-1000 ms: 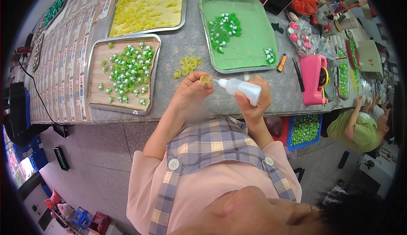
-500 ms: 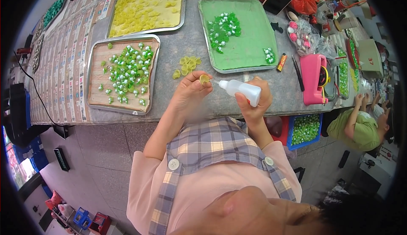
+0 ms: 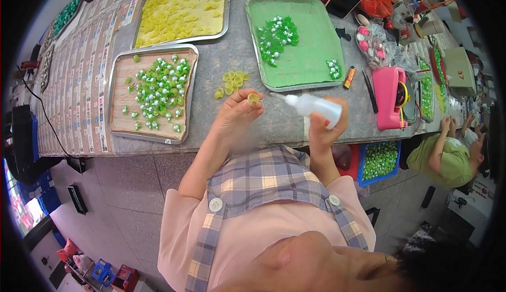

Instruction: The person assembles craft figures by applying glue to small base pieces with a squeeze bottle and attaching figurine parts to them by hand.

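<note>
From my end, the head view puts the left hand (image 3: pixel 238 112) over the near part of the grey-covered worktable (image 3: pixel 221 55), its thumb and fingertips pinched narrowly on one translucent yellow petal cup (image 3: pixel 253 98). The right hand (image 3: pixel 329 123) has its fingers wrapped around a white squeeze bottle (image 3: pixel 319 109), which I see tilted, its thin nozzle aimed left toward the cup — near it, with a gap between.

Just beyond the left hand I have a small cluster of loose yellow cups (image 3: pixel 232 80) lying on the grey cover. To the left sits a paper-lined metal tray (image 3: pixel 120 102) of green-and-white beads; behind it, a second metal tray (image 3: pixel 215 27) is spread with yellow petal pieces. Beyond the bottle lies a green-lined tray (image 3: pixel 313 39), with one larger group of green-and-white pieces toward its left and a small group near its lower right corner.

On the right I make out an orange-and-yellow tube (image 3: pixel 349 77), a slim black tool (image 3: pixel 371 90) and a pink tape dispenser (image 3: pixel 387 102) — farther right, a co-worker in a green shirt (image 3: pixel 445 160).
</note>
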A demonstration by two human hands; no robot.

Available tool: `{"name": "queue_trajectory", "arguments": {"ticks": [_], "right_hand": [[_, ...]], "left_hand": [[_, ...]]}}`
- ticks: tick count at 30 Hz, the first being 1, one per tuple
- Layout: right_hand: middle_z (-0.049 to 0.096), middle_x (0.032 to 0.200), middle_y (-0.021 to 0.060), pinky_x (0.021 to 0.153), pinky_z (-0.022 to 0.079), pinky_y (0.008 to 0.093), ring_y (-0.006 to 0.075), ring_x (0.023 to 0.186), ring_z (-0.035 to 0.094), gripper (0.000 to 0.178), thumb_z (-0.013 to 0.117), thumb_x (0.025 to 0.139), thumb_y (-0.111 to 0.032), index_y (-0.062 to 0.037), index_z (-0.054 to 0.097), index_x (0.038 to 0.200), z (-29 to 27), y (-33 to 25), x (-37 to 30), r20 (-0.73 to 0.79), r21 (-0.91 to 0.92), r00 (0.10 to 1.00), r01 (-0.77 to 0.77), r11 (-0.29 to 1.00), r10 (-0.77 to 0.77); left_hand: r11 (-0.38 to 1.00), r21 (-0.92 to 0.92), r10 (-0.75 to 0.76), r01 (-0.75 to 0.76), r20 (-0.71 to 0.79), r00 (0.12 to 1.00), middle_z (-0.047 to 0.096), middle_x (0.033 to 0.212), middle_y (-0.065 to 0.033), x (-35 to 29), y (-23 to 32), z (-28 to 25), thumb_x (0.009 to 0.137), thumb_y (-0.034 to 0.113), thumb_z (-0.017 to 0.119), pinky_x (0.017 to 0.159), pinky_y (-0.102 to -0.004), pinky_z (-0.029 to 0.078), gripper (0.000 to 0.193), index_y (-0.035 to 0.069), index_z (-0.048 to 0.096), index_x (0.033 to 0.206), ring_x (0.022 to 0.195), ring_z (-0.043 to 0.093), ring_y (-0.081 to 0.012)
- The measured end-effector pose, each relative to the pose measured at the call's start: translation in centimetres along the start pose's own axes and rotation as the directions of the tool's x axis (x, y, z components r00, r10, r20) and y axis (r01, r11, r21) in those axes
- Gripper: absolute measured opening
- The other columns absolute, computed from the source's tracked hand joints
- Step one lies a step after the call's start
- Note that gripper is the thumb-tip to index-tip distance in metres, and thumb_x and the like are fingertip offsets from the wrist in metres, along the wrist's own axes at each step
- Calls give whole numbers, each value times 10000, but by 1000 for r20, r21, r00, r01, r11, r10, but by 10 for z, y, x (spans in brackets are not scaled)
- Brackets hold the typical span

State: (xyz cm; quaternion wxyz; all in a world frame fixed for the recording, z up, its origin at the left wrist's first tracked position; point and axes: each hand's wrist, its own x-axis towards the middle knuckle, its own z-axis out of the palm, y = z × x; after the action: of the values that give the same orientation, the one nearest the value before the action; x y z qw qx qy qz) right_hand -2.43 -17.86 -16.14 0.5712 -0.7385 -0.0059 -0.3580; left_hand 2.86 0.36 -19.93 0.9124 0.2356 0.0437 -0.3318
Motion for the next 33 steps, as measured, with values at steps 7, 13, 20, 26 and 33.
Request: {"name": "queue_trajectory", "arguments": {"ticks": [7,13,20,26,33], "right_hand": [[540,847,52,656,425,198,95,749,525,244,613,717,-45,8,502,929,-34,24,19,-88,245,885,-425,871,457],[545,871,40,673,413,193,84,771,514,307,605,719,-30,22,493,1001,-83,84,2,-224,211,816,-493,844,533],[545,913,71,677,414,215,115,791,517,352,603,721,-32,13,434,1026,-105,113,-16,-339,-31,859,-417,908,383],[568,844,89,646,415,266,207,709,540,362,623,683,-37,2,444,994,-80,66,9,-289,-767,921,-60,638,-261],[562,716,70,607,412,292,211,658,537,95,596,689,-75,-41,564,772,-2,59,42,199,-413,979,51,909,36]], "left_hand": [[999,-51,0,-2,-57,998,543,971,-109,1,-1,-12,745,80,585,757,-284,480,264,43,494,991,829,565,-163],[998,-55,-13,11,-22,1000,539,980,-117,5,-3,-13,754,77,574,747,-275,490,254,37,487,989,836,566,-169],[999,-49,-26,25,-29,999,540,981,-116,7,-4,-10,759,72,568,748,-274,490,255,39,484,997,835,566,-168],[997,-74,-17,15,-19,1000,541,978,-116,8,-4,-12,761,64,561,747,-272,490,252,35,483,999,833,567,-169],[996,-90,-30,28,-19,999,544,976,-121,6,-4,-9,762,59,556,744,-282,491,248,35,488,999,846,568,-175]]}}
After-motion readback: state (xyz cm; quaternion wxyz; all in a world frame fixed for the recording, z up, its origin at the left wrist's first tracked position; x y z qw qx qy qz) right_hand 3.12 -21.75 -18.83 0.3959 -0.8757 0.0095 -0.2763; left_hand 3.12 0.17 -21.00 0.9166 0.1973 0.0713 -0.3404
